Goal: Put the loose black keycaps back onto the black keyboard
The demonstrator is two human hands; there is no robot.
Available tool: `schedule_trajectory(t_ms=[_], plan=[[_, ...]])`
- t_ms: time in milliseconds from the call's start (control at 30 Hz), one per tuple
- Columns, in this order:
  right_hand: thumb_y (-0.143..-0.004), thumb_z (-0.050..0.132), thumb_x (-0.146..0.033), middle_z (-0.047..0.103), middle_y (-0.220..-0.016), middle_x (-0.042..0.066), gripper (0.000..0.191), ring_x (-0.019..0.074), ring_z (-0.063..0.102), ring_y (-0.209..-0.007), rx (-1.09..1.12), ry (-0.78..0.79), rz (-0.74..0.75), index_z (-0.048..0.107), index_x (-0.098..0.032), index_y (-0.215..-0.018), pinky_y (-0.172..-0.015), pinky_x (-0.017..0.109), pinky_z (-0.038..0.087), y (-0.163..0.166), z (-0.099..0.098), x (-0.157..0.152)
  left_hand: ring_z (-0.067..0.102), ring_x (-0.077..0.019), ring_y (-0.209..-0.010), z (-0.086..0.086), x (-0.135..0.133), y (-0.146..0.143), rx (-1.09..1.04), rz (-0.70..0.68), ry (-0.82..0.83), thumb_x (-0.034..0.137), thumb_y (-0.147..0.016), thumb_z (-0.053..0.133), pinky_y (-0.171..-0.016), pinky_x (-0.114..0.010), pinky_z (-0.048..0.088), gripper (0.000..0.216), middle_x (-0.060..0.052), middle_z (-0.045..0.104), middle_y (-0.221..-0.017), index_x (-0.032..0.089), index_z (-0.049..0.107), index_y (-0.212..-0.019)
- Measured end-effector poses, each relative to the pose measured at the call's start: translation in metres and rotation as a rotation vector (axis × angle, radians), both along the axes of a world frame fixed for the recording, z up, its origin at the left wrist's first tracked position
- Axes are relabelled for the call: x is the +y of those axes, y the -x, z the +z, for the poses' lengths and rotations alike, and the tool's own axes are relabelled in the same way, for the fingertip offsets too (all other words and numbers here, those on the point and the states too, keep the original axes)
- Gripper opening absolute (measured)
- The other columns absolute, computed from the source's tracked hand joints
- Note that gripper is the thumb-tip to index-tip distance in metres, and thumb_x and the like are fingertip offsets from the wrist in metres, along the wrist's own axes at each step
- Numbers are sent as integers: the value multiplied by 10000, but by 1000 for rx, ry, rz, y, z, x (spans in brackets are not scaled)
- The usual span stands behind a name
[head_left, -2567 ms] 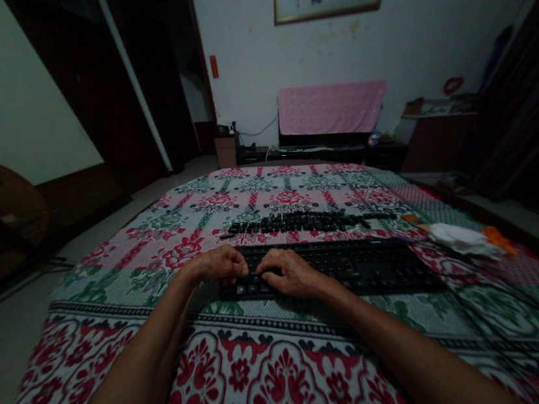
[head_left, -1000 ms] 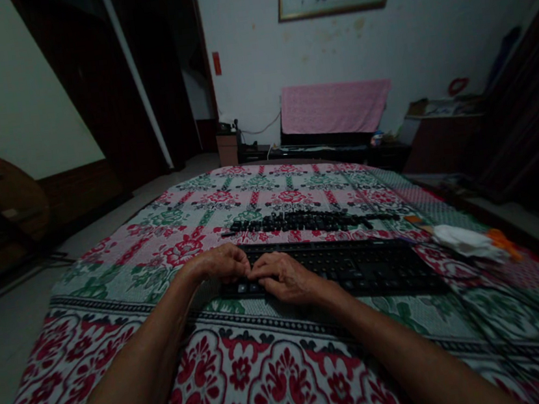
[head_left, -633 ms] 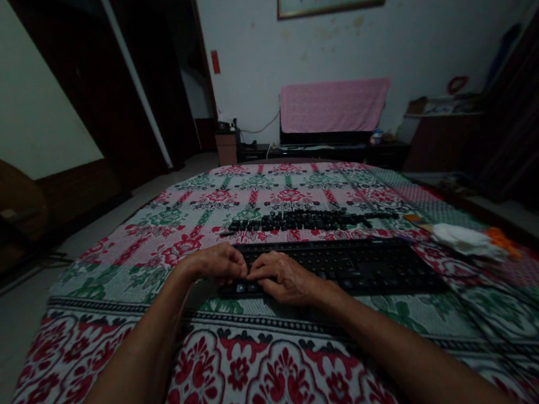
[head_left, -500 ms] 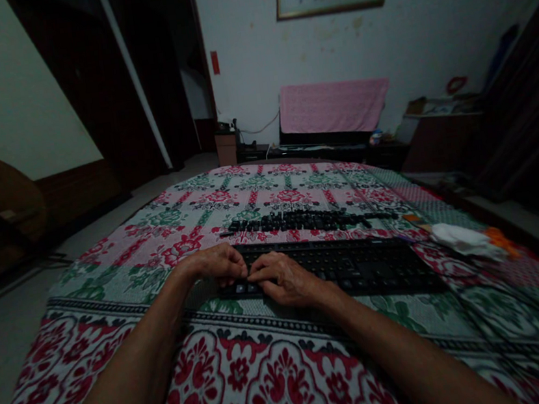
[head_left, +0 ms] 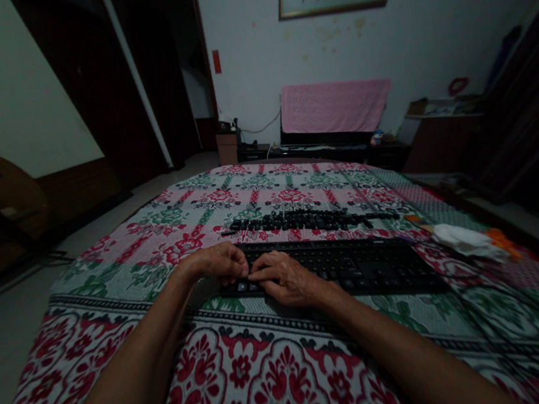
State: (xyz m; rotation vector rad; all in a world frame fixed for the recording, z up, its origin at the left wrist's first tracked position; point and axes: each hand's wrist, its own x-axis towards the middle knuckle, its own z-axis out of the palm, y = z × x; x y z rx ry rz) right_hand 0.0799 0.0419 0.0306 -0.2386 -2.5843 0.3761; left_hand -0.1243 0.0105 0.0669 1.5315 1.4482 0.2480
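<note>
A black keyboard (head_left: 371,268) lies across a flowered cloth (head_left: 253,387) in front of me. My left hand (head_left: 218,263) rests at the keyboard's left end with its fingers curled under. My right hand (head_left: 286,280) lies over the left keys, thumb and forefinger pinched toward the left hand's fingertips. The two hands meet over the same spot. Anything held between the fingertips is too small and dark to make out. Beyond the keyboard, rows of loose black keycaps (head_left: 301,221) lie on the cloth.
A crumpled white cloth (head_left: 465,238) and an orange object (head_left: 500,240) lie right of the keyboard. Dark cables (head_left: 489,312) run over the cloth at the right. Behind are a pink-draped unit (head_left: 334,107), a wall and a dark doorway.
The hands, a little apart 2.6 s ago, have closed together so that their fingertips touch. Over the last second they stay almost still.
</note>
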Motion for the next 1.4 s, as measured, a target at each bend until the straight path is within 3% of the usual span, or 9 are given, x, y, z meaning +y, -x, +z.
schedule_trajectory(t_ms=[233, 467, 800, 1033, 1400], plan=[[-771, 466, -179, 584, -952, 43, 240, 141, 496, -875, -1, 38, -7, 620, -192, -954, -805, 294, 359, 2, 3, -2, 455, -73, -421, 2, -1, -3, 25, 8, 3, 350, -607, 553, -435, -189, 378, 270, 41, 508, -510, 138, 553, -773], [-731, 541, -224, 580, -866, 47, 180, 131, 508, -806, 15, 166, -149, 629, -172, -879, -716, 244, 386, 10, 4, -1, 443, -65, -412, 2, 0, -1, -12, -10, -2, 307, -594, 546, -429, -184, 380, 239, 44, 498, -496, 130, 556, -754], [-695, 551, -242, 593, -781, 39, 170, 126, 517, -713, -102, 150, -259, 669, -185, -804, -635, 215, 378, 20, 16, -6, 425, -61, -414, 2, -1, 1, 17, -2, -57, 287, -594, 522, -407, -165, 335, 231, 46, 493, -495, 140, 574, -763], [-639, 569, -253, 625, -742, 34, 154, 120, 533, -659, -199, 203, -373, 683, -175, -707, -573, 199, 370, 29, 20, -3, 367, -52, -377, 0, 1, 11, 30, -20, -35, 356, -575, 577, -361, -162, 268, 248, 54, 451, -453, 146, 578, -706], [-594, 598, -245, 628, -680, 9, 127, 91, 521, -579, -233, 332, -380, 685, -174, -654, -512, 174, 357, 32, 19, 3, 393, -63, -376, 1, -1, 3, 52, -42, -11, 485, -577, 586, -363, -173, 286, 345, 45, 463, -440, 147, 544, -635]])
